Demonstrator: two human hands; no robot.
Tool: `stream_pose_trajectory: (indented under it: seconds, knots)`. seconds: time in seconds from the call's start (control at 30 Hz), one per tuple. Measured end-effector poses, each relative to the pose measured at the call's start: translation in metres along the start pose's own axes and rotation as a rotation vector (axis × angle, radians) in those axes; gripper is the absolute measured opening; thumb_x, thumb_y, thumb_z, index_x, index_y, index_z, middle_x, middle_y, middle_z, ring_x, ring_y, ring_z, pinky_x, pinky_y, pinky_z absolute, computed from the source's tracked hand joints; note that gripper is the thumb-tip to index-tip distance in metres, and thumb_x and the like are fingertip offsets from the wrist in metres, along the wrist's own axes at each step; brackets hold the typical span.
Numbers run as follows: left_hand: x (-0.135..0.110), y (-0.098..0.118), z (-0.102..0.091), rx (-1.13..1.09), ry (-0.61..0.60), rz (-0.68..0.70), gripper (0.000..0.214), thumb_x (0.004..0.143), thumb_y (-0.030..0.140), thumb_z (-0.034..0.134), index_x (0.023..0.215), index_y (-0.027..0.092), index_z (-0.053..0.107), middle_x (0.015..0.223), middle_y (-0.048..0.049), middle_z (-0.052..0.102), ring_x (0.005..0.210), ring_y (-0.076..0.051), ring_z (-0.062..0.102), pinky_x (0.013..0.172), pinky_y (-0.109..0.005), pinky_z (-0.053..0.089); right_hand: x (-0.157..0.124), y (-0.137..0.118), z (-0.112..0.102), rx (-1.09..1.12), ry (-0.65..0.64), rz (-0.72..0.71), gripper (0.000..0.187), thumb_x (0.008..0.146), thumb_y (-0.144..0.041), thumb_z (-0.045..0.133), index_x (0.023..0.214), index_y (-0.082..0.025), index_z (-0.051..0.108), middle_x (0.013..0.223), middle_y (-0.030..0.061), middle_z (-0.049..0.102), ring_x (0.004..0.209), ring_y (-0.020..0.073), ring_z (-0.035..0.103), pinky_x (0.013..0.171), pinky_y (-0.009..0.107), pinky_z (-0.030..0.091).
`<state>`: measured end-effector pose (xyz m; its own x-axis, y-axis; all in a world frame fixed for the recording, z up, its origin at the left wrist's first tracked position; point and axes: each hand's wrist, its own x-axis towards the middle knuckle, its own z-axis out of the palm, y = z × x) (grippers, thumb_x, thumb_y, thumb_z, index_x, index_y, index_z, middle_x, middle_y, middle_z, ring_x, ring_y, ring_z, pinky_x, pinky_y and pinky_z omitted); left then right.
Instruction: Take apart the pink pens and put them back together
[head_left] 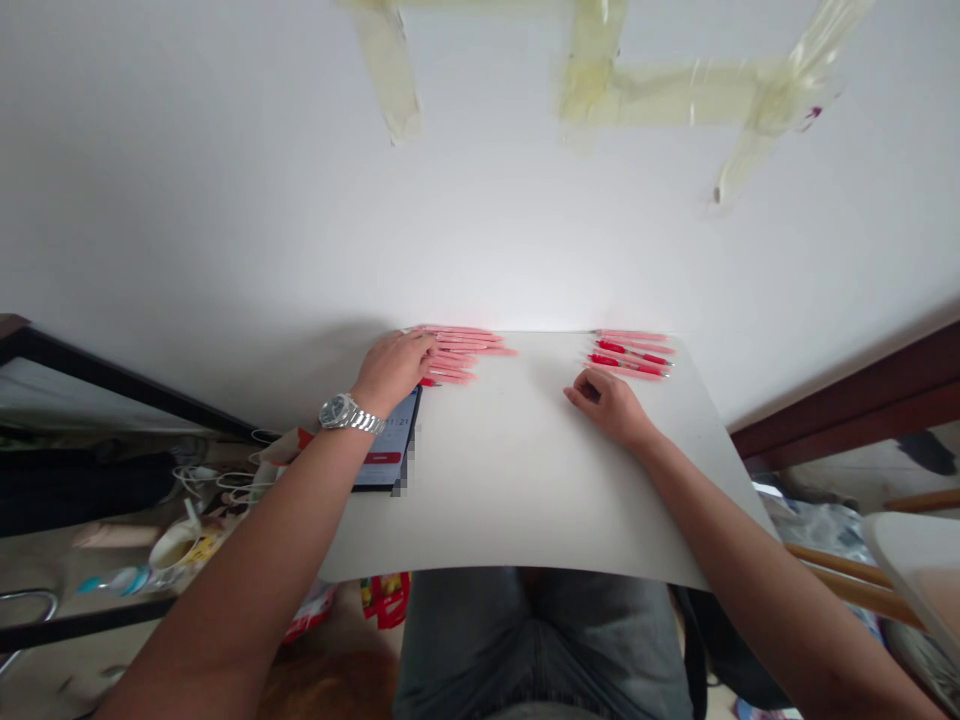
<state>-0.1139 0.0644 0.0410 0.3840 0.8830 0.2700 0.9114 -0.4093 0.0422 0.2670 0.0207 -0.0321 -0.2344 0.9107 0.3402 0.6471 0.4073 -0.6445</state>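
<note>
My left hand (394, 365), with a silver watch (346, 413) on its wrist, lies palm down on the left pile of pink pens (461, 352) at the far edge of a white table (517, 480); its fingers curl over the pens' near ends. My right hand (609, 400) rests on the table with its fingers curled loosely, just short of a second row of red and pink pens (631, 354) at the far right. Nothing shows in the right hand.
A phone (390, 445) with a lit screen lies under my left wrist at the table's left edge. Cables, a cup and clutter (180, 540) sit on the floor to the left. A wooden frame (847, 400) and a chair (915, 570) stand to the right. A white wall with tape is behind.
</note>
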Motion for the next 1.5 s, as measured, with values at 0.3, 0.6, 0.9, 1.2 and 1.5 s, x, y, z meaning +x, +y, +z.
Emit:
stream_pose_trajectory:
  seconds: [0.3, 0.6, 0.9, 1.2, 1.5]
  knots:
    - [0.0, -0.003, -0.001, 0.082, -0.044, 0.048, 0.027, 0.101, 0.02, 0.05, 0.114, 0.026, 0.072, 0.136, -0.0054, 0.071, 0.122, -0.03, 0.065, 0.1, -0.045, 0.048, 0.001, -0.001, -0.001, -0.004, -0.007, -0.002, 0.021, 0.093, -0.034, 0.064, 0.079, -0.022, 0.053, 0.076, 0.0008, 0.058, 0.065, 0.0155, 0.047, 0.062, 0.03, 0.038]
    - [-0.004, 0.014, -0.02, 0.058, 0.048, 0.015, 0.024, 0.102, 0.022, 0.052, 0.113, 0.024, 0.073, 0.116, -0.0071, 0.072, 0.102, -0.028, 0.066, 0.089, -0.043, 0.051, 0.001, -0.002, -0.001, 0.006, -0.001, 0.003, 0.022, 0.093, -0.035, 0.064, 0.078, -0.022, 0.054, 0.076, 0.0008, 0.057, 0.065, 0.0153, 0.046, 0.062, 0.03, 0.038]
    - [-0.005, 0.075, -0.019, -0.216, 0.14, 0.119, 0.028, 0.103, 0.015, 0.051, 0.122, 0.024, 0.07, 0.127, -0.0065, 0.068, 0.116, -0.024, 0.066, 0.095, -0.038, 0.055, 0.001, -0.005, -0.004, 0.018, -0.002, 0.032, 0.026, 0.093, -0.039, 0.063, 0.077, -0.022, 0.051, 0.073, 0.0007, 0.055, 0.065, 0.0158, 0.044, 0.062, 0.03, 0.037]
    - [-0.01, 0.115, 0.021, -0.292, 0.12, 0.216, 0.021, 0.101, 0.013, 0.056, 0.112, 0.022, 0.071, 0.11, -0.0068, 0.067, 0.104, -0.024, 0.065, 0.09, -0.04, 0.056, 0.001, -0.005, -0.008, 0.094, 0.066, 0.131, 0.032, 0.097, -0.049, 0.06, 0.08, -0.022, 0.054, 0.074, -0.0001, 0.056, 0.066, 0.0158, 0.048, 0.063, 0.031, 0.037]
    - [-0.014, 0.124, 0.04, -0.386, 0.165, 0.231, 0.026, 0.106, 0.016, 0.051, 0.122, 0.022, 0.069, 0.112, -0.008, 0.065, 0.102, -0.023, 0.063, 0.093, -0.041, 0.056, 0.001, -0.01, -0.009, 0.175, 0.132, 0.089, 0.037, 0.102, -0.057, 0.054, 0.092, -0.022, 0.061, 0.09, 0.0046, 0.068, 0.078, 0.0196, 0.06, 0.071, 0.034, 0.047]
